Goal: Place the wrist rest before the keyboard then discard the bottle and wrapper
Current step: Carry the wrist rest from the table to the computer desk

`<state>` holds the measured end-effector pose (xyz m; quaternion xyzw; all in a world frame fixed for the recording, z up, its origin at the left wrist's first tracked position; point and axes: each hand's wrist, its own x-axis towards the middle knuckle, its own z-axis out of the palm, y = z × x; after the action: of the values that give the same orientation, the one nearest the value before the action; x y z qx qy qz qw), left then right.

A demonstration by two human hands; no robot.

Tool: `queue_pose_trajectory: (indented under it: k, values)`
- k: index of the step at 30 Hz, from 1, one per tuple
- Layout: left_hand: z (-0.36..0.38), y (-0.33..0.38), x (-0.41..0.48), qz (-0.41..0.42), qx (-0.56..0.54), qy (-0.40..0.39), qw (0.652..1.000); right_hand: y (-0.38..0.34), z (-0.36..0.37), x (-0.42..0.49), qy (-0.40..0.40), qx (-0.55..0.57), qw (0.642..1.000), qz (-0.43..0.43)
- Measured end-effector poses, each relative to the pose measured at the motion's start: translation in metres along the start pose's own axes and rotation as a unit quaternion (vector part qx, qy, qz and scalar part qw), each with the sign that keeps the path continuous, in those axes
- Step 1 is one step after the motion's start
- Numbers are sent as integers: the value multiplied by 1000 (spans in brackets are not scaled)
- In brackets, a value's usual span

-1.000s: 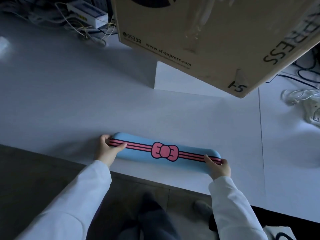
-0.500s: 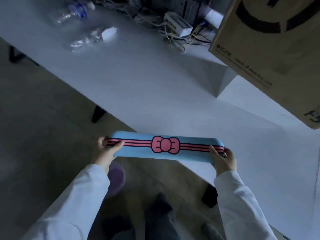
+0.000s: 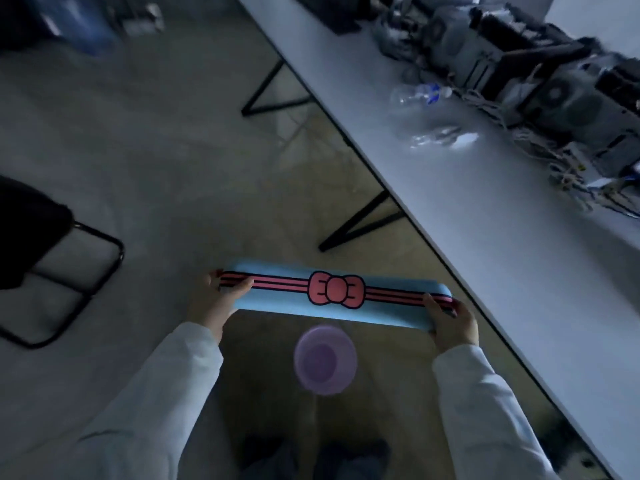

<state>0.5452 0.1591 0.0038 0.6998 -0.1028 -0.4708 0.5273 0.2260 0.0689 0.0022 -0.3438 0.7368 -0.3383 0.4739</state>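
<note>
Step in hand: carrying the wrist rest (image 3: 332, 292) toward its place; no keyboard can be made out in this view.
Wrist rest, position: held in the air over the floor (image 3: 145, 161), clear of the bench (image 3: 502, 209), which lies to the person's right.
Long axis: runs left to right across the body, right end slightly lower and just beside the bench edge.
Left hand (image 3: 214, 303): fingers closed around the left end, thumb on the striped top face.
Right hand (image 3: 450, 320): fingers closed around the right end, thumb on top; this hand is nearer the bench.
Bottle (image 3: 420, 93): lies on its side far up the bench, well apart from both hands.
Wrapper (image 3: 443, 135): clear crumpled film just nearer than the bottle, forward and right of the wrist rest.
Bowl (image 3: 325, 358): purple, on the floor below the wrist rest.
Next move, judgement: swing the rest rightward onto the bench, right end leading.
</note>
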Motion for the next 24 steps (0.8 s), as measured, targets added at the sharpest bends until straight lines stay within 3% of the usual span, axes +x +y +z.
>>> queue_pose_trajectory:
  k: [11,19,24]
  values:
    - [-153,32,56,44,-85,107,990,-69,188,-44,-124,-14,992,-34]
    - [-177,88,147,40,-79,143,986,-130,305,-1,-157,-49,985,-50]
    - [-184,135,217,62,0,138,988,-182,361,34,-164,-54,984,-53]
